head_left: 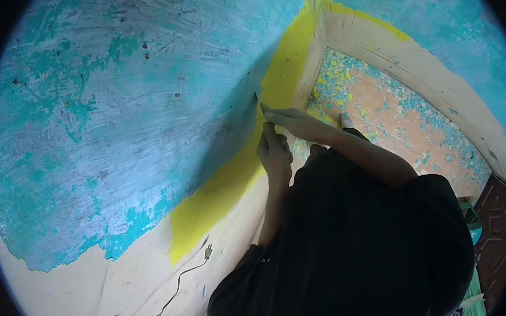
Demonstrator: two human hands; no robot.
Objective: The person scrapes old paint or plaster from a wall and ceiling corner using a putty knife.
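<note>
A thin-bladed scraper is pressed edge-on to the wall at the border of blue and yellow paint. My right hand closes round it just behind the blade, fingers pointing to the wall. Right below, my left hand is wrapped about the handle end. Most of the handle is hidden by my fingers. Patchy blue paint covers the upper wall. A yellow band runs under it, past my hands and up to the corner.
Blue and yellow paint flakes litter the tan floor on the right. A black cord with a plug lies near the wall's pale lower part. A brown panelled door and a green object are at far right.
</note>
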